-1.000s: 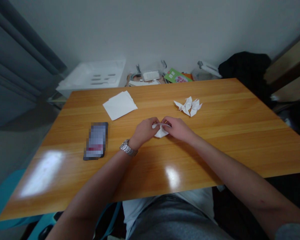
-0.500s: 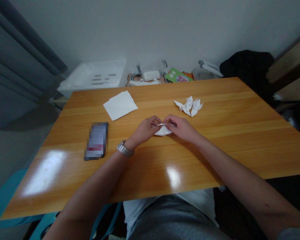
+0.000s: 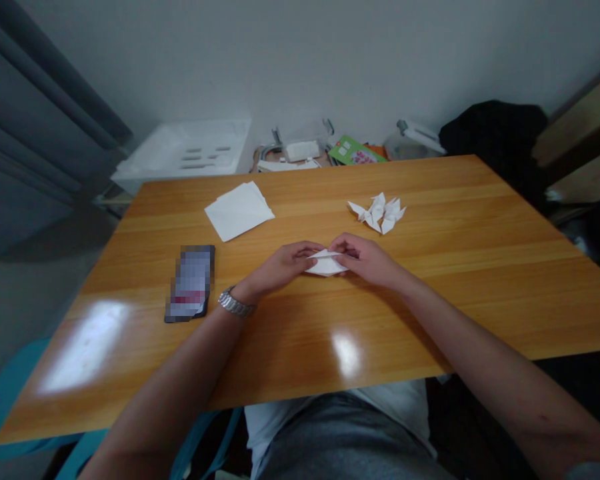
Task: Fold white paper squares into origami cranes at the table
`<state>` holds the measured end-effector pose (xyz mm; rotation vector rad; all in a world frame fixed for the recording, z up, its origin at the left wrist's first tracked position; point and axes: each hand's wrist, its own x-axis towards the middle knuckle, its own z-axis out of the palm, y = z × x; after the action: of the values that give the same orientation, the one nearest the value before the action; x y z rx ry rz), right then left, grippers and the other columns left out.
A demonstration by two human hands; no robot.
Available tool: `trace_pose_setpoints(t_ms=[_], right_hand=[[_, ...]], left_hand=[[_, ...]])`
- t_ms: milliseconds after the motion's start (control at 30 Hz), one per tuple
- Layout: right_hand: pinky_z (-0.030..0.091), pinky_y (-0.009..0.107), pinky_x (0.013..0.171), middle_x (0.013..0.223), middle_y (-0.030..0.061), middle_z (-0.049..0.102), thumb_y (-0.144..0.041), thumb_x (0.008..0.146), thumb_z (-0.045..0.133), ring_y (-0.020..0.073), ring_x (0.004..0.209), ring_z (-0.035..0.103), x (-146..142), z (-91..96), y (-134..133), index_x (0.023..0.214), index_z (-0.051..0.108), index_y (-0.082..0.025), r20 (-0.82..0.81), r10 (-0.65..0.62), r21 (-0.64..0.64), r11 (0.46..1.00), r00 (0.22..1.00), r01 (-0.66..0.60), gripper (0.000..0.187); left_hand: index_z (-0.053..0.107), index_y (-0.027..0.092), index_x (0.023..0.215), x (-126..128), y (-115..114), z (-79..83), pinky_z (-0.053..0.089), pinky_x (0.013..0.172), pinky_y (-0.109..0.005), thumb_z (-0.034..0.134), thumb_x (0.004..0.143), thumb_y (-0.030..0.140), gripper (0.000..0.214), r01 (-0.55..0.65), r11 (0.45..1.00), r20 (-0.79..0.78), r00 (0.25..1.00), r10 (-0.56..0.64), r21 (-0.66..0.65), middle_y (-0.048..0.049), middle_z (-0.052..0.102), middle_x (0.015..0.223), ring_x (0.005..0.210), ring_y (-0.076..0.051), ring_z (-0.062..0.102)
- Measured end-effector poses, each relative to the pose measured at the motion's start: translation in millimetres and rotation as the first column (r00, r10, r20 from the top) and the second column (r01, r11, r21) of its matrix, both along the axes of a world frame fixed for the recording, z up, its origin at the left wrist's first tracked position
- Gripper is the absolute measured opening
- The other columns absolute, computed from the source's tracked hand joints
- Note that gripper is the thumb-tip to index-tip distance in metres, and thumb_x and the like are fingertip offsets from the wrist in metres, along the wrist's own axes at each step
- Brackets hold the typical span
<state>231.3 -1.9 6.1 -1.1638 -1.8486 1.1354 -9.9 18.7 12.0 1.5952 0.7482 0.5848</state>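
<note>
A small folded white paper [image 3: 326,265] is between my two hands, over the middle of the wooden table [image 3: 290,333]. My left hand [image 3: 291,263], with a metal watch on its wrist, pinches the paper's left end between thumb and fingers. At the other end my right hand [image 3: 363,257] grips it, thumb on the near face and fingers behind. Parts of the fingers are hidden by the paper. Beyond my right hand lie several folded paper figures [image 3: 379,213], bunched together. Flat white sheets [image 3: 240,211] are stacked toward the back left.
A phone [image 3: 191,283] with a blurred screen lies left of my left wrist. Behind the table's far edge are a white tray-like box [image 3: 180,150], a green booklet [image 3: 353,151] and clear containers. Something black [image 3: 495,133] stands at the right.
My left hand has shifted slightly left and flattened. The folded paper now shows a wider, flatter face toward me, and my right hand has moved slightly.
</note>
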Motion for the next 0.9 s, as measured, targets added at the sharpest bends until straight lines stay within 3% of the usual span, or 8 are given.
trace_pose_setpoints(t_ms=[133, 233, 333, 467, 633, 900], right_hand=[[0.051, 0.030, 0.077, 0.101, 0.0050, 0.069, -0.028, 0.090, 0.063, 0.0180, 0.087, 0.066, 3.3, -4.9, 0.0, 0.104, 0.064, -0.021, -0.078, 0.025, -0.012, 1.000, 0.997, -0.026, 0.015], [0.052, 0.030, 0.075, 0.101, 0.0049, 0.070, -0.028, 0.090, 0.064, 0.0181, 0.086, 0.066, 5.0, -8.2, -1.2, 0.103, 0.065, -0.022, -0.093, 0.033, -0.034, 0.999, 0.995, -0.036, 0.015], [0.051, 0.030, 0.076, 0.101, 0.0045, 0.071, -0.027, 0.089, 0.066, 0.0177, 0.085, 0.066, 5.4, -11.1, -2.8, 0.103, 0.066, -0.022, -0.082, 0.020, -0.042, 0.999, 0.996, -0.024, 0.015], [0.051, 0.031, 0.080, 0.101, 0.0048, 0.073, -0.033, 0.086, 0.073, 0.0189, 0.089, 0.068, 5.0, -13.3, -5.6, 0.104, 0.068, -0.021, -0.098, 0.010, -0.054, 0.998, 0.995, -0.016, 0.022], [0.051, 0.033, 0.082, 0.100, 0.0058, 0.075, -0.044, 0.090, 0.071, 0.0201, 0.089, 0.069, 3.3, -11.4, -9.4, 0.103, 0.069, -0.020, -0.094, 0.012, -0.043, 0.999, 0.996, -0.016, 0.027], [0.052, 0.035, 0.091, 0.108, 0.0054, 0.074, -0.035, 0.090, 0.071, 0.0217, 0.100, 0.069, 3.0, -14.9, -8.5, 0.108, 0.068, -0.022, -0.046, -0.052, 0.047, 0.997, 0.998, 0.054, 0.023]], left_hand=[[0.060, 0.015, 0.121, 1.0, 0.3, -9.4, 0.054, 0.092, -0.032, 0.066, 0.093, 0.032, 0.033, -0.026, 0.999, 0.116, 0.993, 0.023, 0.027, -0.0113, 0.070, 0.117, 0.103, -0.019, 0.068], [0.063, 0.015, 0.110, 0.3, -0.6, -14.1, 0.053, 0.092, -0.030, 0.067, 0.092, 0.032, 0.025, -0.053, 0.993, 0.115, 0.993, 0.041, 0.101, -0.0092, 0.069, 0.112, 0.102, -0.018, 0.066], [0.065, 0.016, 0.109, -0.7, -2.9, -15.2, 0.053, 0.090, -0.029, 0.067, 0.091, 0.029, 0.022, -0.060, 0.994, 0.097, 0.994, 0.052, 0.088, -0.0082, 0.069, 0.112, 0.101, -0.018, 0.067], [0.067, 0.015, 0.108, -0.2, -7.1, -13.3, 0.054, 0.087, -0.028, 0.068, 0.089, 0.027, 0.022, -0.106, 0.992, 0.044, 0.994, 0.103, 0.071, -0.0082, 0.072, 0.109, 0.097, -0.018, 0.070], [0.070, 0.013, 0.106, 1.5, -13.8, -3.4, 0.055, 0.083, -0.028, 0.067, 0.093, 0.043, 0.033, -0.130, 0.987, -0.020, 0.991, 0.132, 0.098, -0.0097, 0.074, 0.104, 0.093, -0.019, 0.070], [0.073, 0.015, 0.095, 5.1, -18.0, -2.3, 0.053, 0.078, -0.026, 0.060, 0.097, 0.042, 0.031, -0.194, 0.957, -0.074, 0.974, 0.214, 0.216, -0.0071, 0.076, 0.095, 0.087, -0.017, 0.069]])
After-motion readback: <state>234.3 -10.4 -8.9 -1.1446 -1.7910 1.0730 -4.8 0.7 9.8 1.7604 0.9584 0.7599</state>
